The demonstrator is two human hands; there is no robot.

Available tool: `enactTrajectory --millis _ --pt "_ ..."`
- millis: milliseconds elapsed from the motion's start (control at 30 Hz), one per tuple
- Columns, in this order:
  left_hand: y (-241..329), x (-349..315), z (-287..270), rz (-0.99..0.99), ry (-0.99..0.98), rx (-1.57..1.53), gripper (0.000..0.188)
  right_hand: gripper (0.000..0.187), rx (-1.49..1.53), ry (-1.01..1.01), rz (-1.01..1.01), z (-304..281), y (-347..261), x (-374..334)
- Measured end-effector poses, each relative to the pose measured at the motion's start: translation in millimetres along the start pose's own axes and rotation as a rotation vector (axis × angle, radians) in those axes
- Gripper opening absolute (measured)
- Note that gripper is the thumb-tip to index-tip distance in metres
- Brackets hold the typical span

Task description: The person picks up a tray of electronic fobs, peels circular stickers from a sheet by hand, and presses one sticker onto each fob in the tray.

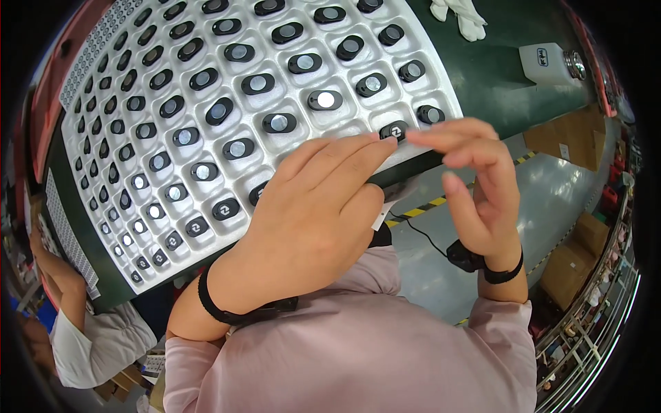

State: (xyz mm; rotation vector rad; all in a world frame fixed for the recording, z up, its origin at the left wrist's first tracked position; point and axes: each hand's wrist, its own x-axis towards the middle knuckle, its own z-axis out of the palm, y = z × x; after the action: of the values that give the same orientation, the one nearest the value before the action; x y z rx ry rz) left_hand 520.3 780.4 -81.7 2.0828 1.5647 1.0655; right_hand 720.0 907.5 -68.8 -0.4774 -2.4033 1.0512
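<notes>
Over the near edge of a white moulded tray, my left hand reaches across with its fingers stretched out side by side. Its fingertips are at a small black oval piece with a white mark on top, and I cannot tell if they press on it. My right hand is just past the tray's near right edge, fingers bent and apart, thumb spread, its fingertips slightly blurred beside the same piece. Many similar pieces sit in the tray's pockets, most with a round silver disc facing up. My left hand hides some near pockets.
The tray lies on a dark green table. White gloves and a white bottle with a metal cap are at the far right. Cardboard boxes stand beyond the table. At lower left a co-worker's arm shows.
</notes>
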Motion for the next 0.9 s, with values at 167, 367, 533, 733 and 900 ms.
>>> enactTrajectory --millis 167,367,533,733,900 --pt "4 0 -15 -0.059 -0.034 -0.222 0.014 0.037 0.205 -0.127 0.06 4 -14 -11" --pt "23 6 -26 -0.541 -0.234 -0.754 0.019 0.035 0.35 -0.042 0.148 10 -23 -19" --pt "16 8 -35 -0.735 -0.351 -0.894 0.027 0.039 0.283 -0.094 0.044 8 -23 -16" --pt "20 6 -22 -0.718 -0.193 -0.945 0.032 0.04 0.219 -0.101 0.009 10 -24 -17" --pt "19 11 -21 -0.819 -0.139 -1.081 0.035 0.038 0.239 -0.065 0.004 12 -25 -15"
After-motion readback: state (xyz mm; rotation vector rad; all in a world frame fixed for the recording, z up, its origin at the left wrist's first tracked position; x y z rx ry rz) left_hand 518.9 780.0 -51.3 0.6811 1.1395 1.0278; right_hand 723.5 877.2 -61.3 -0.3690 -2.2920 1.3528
